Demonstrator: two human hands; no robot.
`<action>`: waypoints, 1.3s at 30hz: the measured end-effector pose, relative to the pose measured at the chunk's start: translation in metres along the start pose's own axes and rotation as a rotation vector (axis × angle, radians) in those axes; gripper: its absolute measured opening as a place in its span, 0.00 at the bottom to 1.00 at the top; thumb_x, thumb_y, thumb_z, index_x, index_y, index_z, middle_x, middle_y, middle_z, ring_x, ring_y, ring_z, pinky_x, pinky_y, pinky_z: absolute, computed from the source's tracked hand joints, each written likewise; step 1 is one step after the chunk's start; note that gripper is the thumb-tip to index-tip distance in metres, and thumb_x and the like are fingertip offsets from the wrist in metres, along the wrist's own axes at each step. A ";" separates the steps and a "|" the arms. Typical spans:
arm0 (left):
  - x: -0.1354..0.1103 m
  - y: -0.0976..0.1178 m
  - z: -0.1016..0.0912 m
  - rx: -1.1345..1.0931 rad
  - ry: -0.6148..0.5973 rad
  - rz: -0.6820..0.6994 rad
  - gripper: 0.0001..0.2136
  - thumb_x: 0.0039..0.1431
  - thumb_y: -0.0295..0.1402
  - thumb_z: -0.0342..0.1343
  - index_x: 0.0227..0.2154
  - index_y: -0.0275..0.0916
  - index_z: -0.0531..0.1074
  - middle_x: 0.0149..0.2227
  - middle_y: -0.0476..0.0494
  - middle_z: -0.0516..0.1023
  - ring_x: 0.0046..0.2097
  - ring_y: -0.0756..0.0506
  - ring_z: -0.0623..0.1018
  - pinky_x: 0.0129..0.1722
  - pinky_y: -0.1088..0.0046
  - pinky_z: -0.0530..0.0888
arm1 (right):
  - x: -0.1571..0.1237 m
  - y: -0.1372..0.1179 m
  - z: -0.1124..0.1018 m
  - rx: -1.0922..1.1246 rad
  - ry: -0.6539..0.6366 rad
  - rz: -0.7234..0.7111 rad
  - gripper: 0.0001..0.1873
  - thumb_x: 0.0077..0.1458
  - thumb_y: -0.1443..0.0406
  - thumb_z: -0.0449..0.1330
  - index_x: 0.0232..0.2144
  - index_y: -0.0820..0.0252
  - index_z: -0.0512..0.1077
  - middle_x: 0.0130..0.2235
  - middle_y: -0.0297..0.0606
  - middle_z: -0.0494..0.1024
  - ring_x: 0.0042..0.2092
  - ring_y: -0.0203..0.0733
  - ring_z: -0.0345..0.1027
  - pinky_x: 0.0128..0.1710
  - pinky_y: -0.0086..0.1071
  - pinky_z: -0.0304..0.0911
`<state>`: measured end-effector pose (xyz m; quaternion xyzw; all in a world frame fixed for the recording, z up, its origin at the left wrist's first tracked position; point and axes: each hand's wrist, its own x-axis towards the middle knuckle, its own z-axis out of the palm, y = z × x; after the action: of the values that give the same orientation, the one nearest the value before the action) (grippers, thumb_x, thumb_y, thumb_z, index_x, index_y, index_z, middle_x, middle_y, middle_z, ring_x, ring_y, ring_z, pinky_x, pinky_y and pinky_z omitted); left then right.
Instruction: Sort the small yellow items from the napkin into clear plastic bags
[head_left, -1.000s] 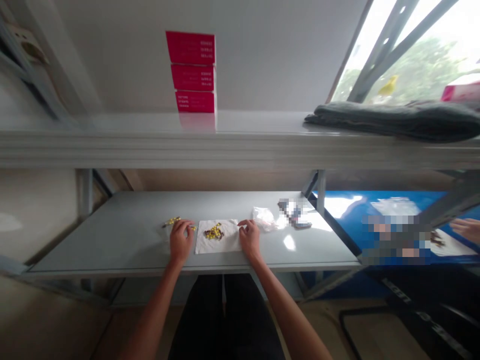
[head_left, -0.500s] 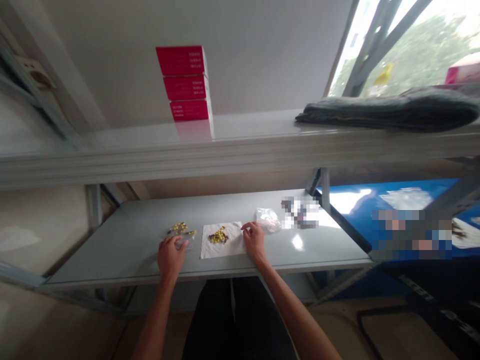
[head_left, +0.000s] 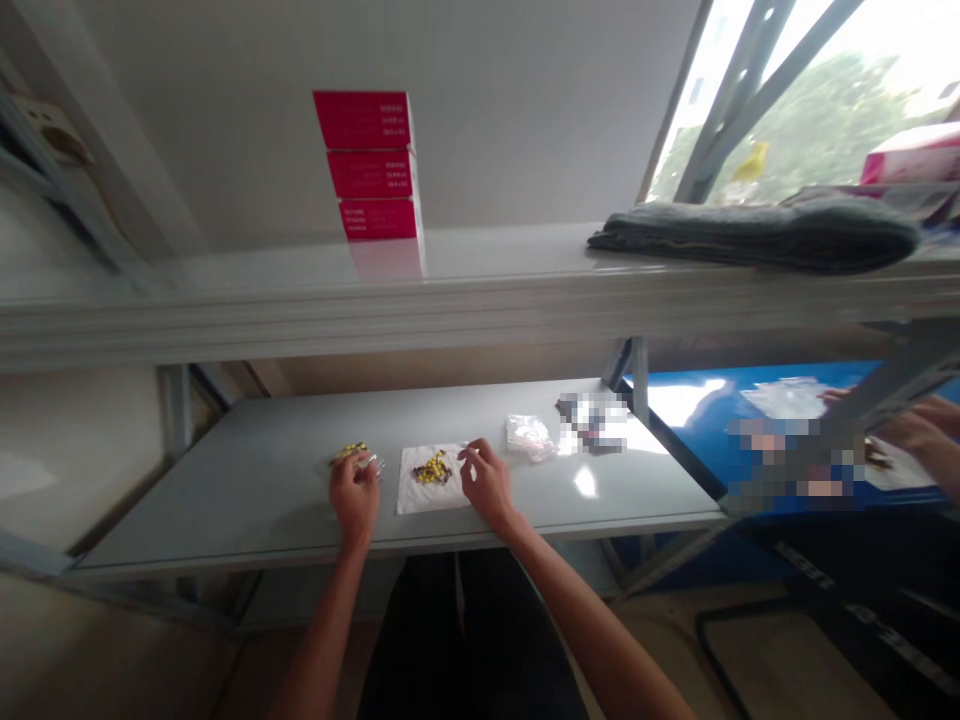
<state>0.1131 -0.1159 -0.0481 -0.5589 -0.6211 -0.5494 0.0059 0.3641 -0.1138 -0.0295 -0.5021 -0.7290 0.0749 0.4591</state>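
**Yellow pieces: few set apart, most on tissue**

Grip: left hand (head_left: pixel 355 495) curled, maybe pinching something clear, too blurry to tell. Small lot of yellow pieces (head_left: pixel 350 451) just beyond its fingertips. Bigger pile (head_left: pixel 430 468) on tissue (head_left: pixel 420 492) between hands. Right hand (head_left: pixel 486 483) loose, holding nothing, at tissue edge.

Both forearms are bare along their whole visible length, with no sleeve reaching into view. The left hand (head_left: pixel 354 495) and right hand (head_left: pixel 487 485) are bare too. Plain black trousers (head_left: pixel 435 650) cover the lap.
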 end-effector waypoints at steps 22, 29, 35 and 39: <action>-0.002 0.022 -0.005 -0.250 -0.102 -0.058 0.18 0.65 0.48 0.52 0.43 0.38 0.74 0.32 0.44 0.79 0.31 0.46 0.78 0.36 0.68 0.76 | 0.048 -0.078 0.049 -0.227 -0.418 -0.303 0.16 0.67 0.66 0.54 0.55 0.55 0.71 0.53 0.42 0.76 0.48 0.43 0.73 0.42 0.32 0.68; -0.004 0.015 -0.004 -0.323 -0.106 -0.108 0.18 0.64 0.46 0.54 0.46 0.37 0.73 0.33 0.44 0.79 0.32 0.46 0.79 0.35 0.70 0.75 | 0.052 -0.069 0.052 -0.055 -0.552 -0.279 0.13 0.68 0.64 0.55 0.46 0.53 0.80 0.48 0.39 0.82 0.46 0.41 0.76 0.45 0.28 0.65; -0.003 0.021 -0.006 -0.245 0.030 -0.017 0.19 0.60 0.44 0.61 0.48 0.37 0.70 0.39 0.43 0.78 0.33 0.48 0.76 0.35 0.71 0.73 | 0.060 -0.071 0.055 0.139 -0.490 -0.003 0.10 0.61 0.69 0.60 0.36 0.58 0.83 0.35 0.39 0.85 0.36 0.39 0.78 0.36 0.25 0.63; -0.006 0.029 -0.012 -0.101 0.159 0.135 0.11 0.61 0.38 0.60 0.42 0.38 0.72 0.36 0.44 0.76 0.30 0.50 0.72 0.34 0.72 0.70 | 0.069 -0.070 0.054 0.323 -0.416 0.276 0.10 0.58 0.70 0.59 0.28 0.63 0.81 0.25 0.37 0.81 0.24 0.34 0.73 0.27 0.23 0.61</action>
<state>0.1286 -0.1350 -0.0275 -0.5536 -0.5510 -0.6211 0.0639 0.2724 -0.0739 0.0209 -0.4910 -0.7109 0.3530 0.3591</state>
